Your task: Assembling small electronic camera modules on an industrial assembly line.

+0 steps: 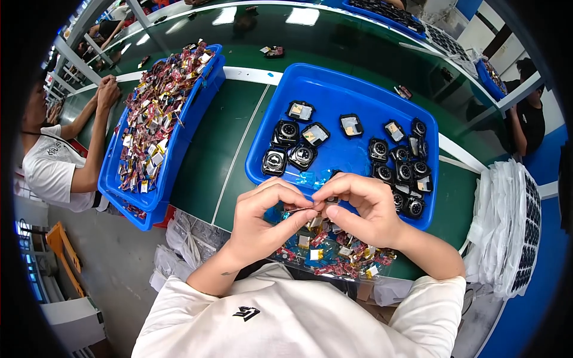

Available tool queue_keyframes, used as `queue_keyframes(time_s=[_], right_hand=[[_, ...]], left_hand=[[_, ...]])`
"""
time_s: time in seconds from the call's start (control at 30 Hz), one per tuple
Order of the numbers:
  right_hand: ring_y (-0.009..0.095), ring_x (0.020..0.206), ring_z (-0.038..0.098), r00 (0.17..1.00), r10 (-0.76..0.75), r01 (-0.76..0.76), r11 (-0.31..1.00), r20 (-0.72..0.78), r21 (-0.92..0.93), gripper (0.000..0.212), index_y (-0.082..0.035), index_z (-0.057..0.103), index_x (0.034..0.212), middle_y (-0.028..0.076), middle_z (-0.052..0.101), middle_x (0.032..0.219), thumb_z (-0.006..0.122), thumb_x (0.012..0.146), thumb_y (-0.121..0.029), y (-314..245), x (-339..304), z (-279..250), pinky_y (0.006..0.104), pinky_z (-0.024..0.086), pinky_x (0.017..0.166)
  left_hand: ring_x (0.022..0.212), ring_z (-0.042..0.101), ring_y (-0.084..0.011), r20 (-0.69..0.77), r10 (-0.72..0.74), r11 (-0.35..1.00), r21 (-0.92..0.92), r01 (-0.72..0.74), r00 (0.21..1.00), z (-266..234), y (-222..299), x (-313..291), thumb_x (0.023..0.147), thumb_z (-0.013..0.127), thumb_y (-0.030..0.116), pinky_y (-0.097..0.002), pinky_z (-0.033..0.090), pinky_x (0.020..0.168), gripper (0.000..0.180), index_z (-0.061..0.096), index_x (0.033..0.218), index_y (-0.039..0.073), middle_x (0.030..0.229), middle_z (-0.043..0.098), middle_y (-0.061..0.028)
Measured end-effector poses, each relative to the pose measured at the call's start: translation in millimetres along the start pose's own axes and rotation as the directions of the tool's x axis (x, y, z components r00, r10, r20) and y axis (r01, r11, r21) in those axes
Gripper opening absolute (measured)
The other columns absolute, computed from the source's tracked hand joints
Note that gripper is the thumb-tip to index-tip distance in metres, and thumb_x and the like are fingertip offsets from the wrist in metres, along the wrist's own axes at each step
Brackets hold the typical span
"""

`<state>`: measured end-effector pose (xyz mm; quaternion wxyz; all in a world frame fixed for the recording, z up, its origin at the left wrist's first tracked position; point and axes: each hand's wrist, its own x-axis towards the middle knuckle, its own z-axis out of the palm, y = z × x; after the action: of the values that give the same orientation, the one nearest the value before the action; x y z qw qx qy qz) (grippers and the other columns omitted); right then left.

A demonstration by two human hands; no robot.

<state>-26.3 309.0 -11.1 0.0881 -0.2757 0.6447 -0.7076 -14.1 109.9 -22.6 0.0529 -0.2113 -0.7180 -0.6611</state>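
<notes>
A small thin part (303,209) sits pinched between the fingertips of the left hand (267,218) and the right hand (361,206), both closed narrowly on it just above a heap of small red and blue wrapped pieces (331,247) at the desk's (233,128) near edge. Just beyond lies a blue tray (334,89) of black square modules (286,132). Further left, a longer blue bin (203,98) brims with wrapped pieces, beside another person's arm (89,161).
</notes>
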Motion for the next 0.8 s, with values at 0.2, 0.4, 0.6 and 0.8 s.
queue_keyframes(time_s=[0.2,0.4,0.6,0.8], right_hand=[[0.006,0.074,0.058,0.992,0.118,-0.119,0.993,-0.052,-0.016,0.011,0.003,0.065,0.094,0.005,0.063,0.088,0.066,0.085,-0.003,2.0,-4.0,-1.8,0.0215,0.047,0.065],[0.009,0.073,0.060,0.997,0.007,-0.020,0.984,-0.077,-0.176,0.012,0.002,0.067,0.093,0.009,0.063,0.088,0.067,0.081,0.002,1.2,-1.4,-0.4,0.0221,0.048,0.063],[0.015,0.075,0.061,0.976,-0.213,0.217,0.924,0.048,-0.314,0.013,0.002,0.069,0.090,0.011,0.063,0.088,0.066,0.078,0.007,-5.6,10.1,-2.3,0.0247,0.049,0.064],[0.018,0.068,0.062,0.989,-0.144,0.136,0.967,-0.025,-0.216,0.013,0.002,0.068,0.084,0.011,0.066,0.078,0.068,0.074,0.010,-8.5,5.5,2.5,0.0271,0.049,0.062]], left_hand=[[0.068,0.058,-0.0149,0.044,0.135,0.970,0.198,-0.141,0.990,-2.7,3.6,-2.5,0.071,0.075,-0.001,-0.0260,0.044,0.062,0.014,0.067,0.082,0.002,0.076,0.065,-0.0065],[0.063,0.054,-0.0144,0.044,0.064,0.946,0.316,-0.075,0.997,1.1,5.9,-2.2,0.073,0.074,0.001,-0.0268,0.041,0.058,0.012,0.067,0.083,0.002,0.070,0.063,-0.0038],[0.061,0.052,-0.0129,-0.007,0.006,0.992,0.128,-0.005,1.000,-6.4,5.8,0.5,0.076,0.072,0.002,-0.0267,0.040,0.057,0.006,0.069,0.080,0.002,0.068,0.062,-0.0043],[0.067,0.058,-0.0138,0.031,-0.048,0.997,0.054,0.046,0.998,-8.9,12.0,-5.4,0.078,0.072,0.005,-0.0269,0.045,0.060,0.006,0.069,0.083,0.001,0.074,0.064,-0.0061]])
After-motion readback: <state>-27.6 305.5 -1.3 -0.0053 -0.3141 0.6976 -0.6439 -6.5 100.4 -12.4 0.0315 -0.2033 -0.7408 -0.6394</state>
